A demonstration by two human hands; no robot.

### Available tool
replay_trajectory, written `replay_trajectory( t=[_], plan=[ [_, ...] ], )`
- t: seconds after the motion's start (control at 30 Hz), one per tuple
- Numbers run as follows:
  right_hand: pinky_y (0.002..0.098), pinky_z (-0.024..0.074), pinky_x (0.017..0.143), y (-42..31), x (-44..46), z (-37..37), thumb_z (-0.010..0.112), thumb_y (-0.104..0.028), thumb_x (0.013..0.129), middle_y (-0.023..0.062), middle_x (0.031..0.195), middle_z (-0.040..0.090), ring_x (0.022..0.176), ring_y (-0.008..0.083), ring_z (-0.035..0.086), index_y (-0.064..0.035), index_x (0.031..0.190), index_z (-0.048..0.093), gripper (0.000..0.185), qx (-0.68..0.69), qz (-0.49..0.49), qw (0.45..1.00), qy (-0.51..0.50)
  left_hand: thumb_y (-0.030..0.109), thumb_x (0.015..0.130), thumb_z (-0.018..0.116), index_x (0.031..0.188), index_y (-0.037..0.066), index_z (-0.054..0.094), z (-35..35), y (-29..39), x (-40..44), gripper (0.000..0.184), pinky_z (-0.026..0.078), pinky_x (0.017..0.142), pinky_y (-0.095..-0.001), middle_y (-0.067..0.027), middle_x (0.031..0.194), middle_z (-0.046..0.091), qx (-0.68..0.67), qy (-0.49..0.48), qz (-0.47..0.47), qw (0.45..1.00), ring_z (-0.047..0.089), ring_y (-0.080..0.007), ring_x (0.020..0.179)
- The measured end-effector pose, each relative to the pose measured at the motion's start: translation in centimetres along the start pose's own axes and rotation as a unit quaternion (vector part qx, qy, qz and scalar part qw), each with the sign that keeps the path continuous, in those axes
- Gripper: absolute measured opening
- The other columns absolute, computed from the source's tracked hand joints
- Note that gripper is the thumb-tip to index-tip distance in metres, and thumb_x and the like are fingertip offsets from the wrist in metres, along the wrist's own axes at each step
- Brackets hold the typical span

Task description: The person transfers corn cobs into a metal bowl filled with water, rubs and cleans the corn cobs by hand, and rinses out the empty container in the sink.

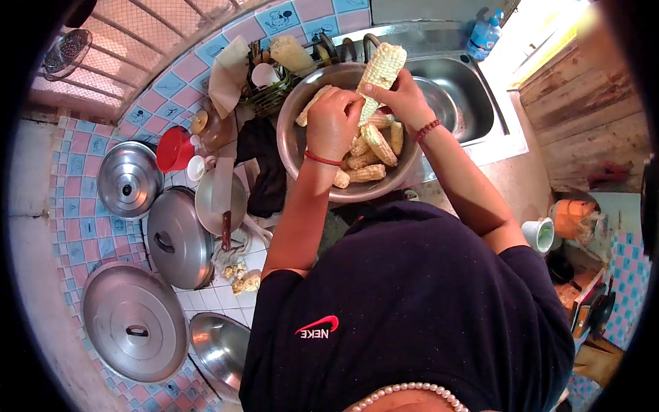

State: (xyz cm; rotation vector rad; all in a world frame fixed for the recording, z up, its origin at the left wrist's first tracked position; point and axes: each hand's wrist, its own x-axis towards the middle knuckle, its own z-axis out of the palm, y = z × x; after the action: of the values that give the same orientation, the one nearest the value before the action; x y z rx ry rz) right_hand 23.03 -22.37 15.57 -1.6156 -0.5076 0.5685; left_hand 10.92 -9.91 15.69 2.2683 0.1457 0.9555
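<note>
My right hand (406, 103) grips a pale corn cob (384, 65), tilted above a large steel basin (287, 147). Beside it, my left hand (333, 125) is closed, its fingertips at the cob's lower end; what they pinch is hidden. Several more corn cobs (379, 144) lie in the basin below my hands. One other cob (313, 104) shows at the basin's left side, partly behind my left hand.
A steel sink (473, 79) lies right of the basin, with a blue-labelled bottle (484, 36) behind it. On the left counter are a cleaver (222, 196) across a pan (238, 199), several pot lids (134, 323), a red container (175, 149) and corn scraps (246, 283).
</note>
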Motion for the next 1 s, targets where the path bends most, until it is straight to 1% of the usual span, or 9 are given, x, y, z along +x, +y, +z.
replay_trajectory(
  t=[0.1,0.2,0.3,0.4,0.43,0.53,0.6,0.77,1.0],
  plan=[
    [0.0266,0.0541,0.067,0.1,0.1,0.0,0.083,-0.034,0.078,0.0065,0.106,0.063,0.091,0.0123,0.062,-0.0015,0.118,0.051,0.061,-0.002,-0.041,0.999,0.004,0.003,0.078,0.068,0.085,0.002,0.065,0.4,-0.2,-0.1,0.007,0.05,0.064,-0.0372,-0.0153,0.079,0.062,0.019,-0.011,0.003,1.0,0.062,-0.0314,0.07],
    [0.0253,0.0554,0.062,-0.7,-0.5,0.0,0.085,-0.03,0.076,0.0082,0.098,0.066,0.081,0.0115,0.065,0.0026,0.119,0.052,0.063,0.021,-0.037,0.999,0.004,0.007,0.08,0.069,0.086,0.002,0.063,0.7,-0.7,-0.1,0.01,0.05,0.065,-0.0361,-0.0117,0.077,0.062,-0.027,-0.033,-0.044,0.998,0.063,-0.0259,0.071],
    [0.0247,0.0551,0.061,-0.4,-0.5,0.2,0.082,-0.031,0.079,0.0071,0.099,0.067,0.08,0.0114,0.065,0.0029,0.12,0.053,0.06,0.105,-0.015,0.994,-0.025,0.007,0.085,0.07,0.098,0.001,0.061,0.6,-2.4,-0.4,0.017,0.051,0.075,-0.0308,-0.007,0.087,0.064,-0.181,-0.008,-0.209,0.961,0.063,-0.0156,0.082],
    [0.0249,0.0552,0.063,0.4,-0.2,0.3,0.079,-0.028,0.083,0.0058,0.1,0.067,0.08,0.0109,0.065,0.0026,0.116,0.058,0.049,0.026,0.011,0.999,0.018,0.008,0.088,0.069,0.109,0.001,0.057,0.4,-1.5,-0.5,0.025,0.05,0.08,-0.0285,-0.004,0.096,0.063,-0.217,-0.017,-0.162,0.962,0.06,-0.0118,0.091],
    [0.0246,0.055,0.063,0.4,-0.4,0.3,0.078,-0.026,0.085,0.0054,0.098,0.068,0.08,0.0106,0.065,0.0025,0.113,0.06,0.044,0.074,0.02,0.997,0.015,0.007,0.082,0.075,0.117,0.002,0.05,1.1,-2.0,-1.0,0.042,0.05,0.083,-0.0295,-0.0078,0.106,0.06,-0.209,-0.061,-0.152,0.964,0.059,-0.0152,0.096],
    [0.0239,0.0545,0.064,-0.1,-1.1,0.6,0.075,-0.02,0.087,0.0042,0.093,0.069,0.079,0.0098,0.064,0.0023,0.106,0.067,0.03,0.174,0.031,0.984,0.013,0.005,0.083,0.074,0.116,0.002,0.051,2.1,-2.8,-1.7,0.04,0.05,0.083,-0.029,-0.0061,0.107,0.06,-0.38,-0.01,-0.227,0.897,0.059,-0.0142,0.099],
    [0.0233,0.0541,0.065,-0.7,-1.4,0.2,0.073,-0.016,0.088,0.0034,0.089,0.069,0.078,0.0092,0.064,0.0021,0.103,0.07,0.024,0.173,0.028,0.984,0.024,0.002,0.091,0.061,0.122,0.0,0.05,2.1,-3.2,-2.1,0.032,0.051,0.086,-0.0307,-0.0081,0.112,0.06,-0.433,-0.032,-0.231,0.871,0.06,-0.0168,0.101],
    [0.0223,0.0531,0.061,0.7,-0.5,-0.3,0.068,-0.013,0.091,0.001,0.084,0.067,0.072,0.007,0.061,0.0018,0.101,0.07,0.018,0.156,-0.036,0.987,0.003,0.008,0.101,0.043,0.135,0.0,0.047,1.6,-2.0,-2.7,0.036,0.051,0.094,-0.0395,-0.0126,0.124,0.06,-0.658,-0.037,-0.281,0.698,0.06,-0.0245,0.112],
    [0.0249,0.0577,0.065,1.0,-0.2,-1.6,0.061,-0.014,0.096,0.0018,0.092,0.066,0.08,0.0078,0.061,0.0008,0.101,0.067,0.017,0.134,-0.065,0.989,0.026,0.019,0.101,0.047,0.135,0.001,0.046,1.8,-3.6,-4.0,0.038,0.051,0.095,-0.0477,-0.016,0.128,0.059,-0.745,-0.09,-0.306,0.586,0.06,-0.0308,0.115]
  ],
)
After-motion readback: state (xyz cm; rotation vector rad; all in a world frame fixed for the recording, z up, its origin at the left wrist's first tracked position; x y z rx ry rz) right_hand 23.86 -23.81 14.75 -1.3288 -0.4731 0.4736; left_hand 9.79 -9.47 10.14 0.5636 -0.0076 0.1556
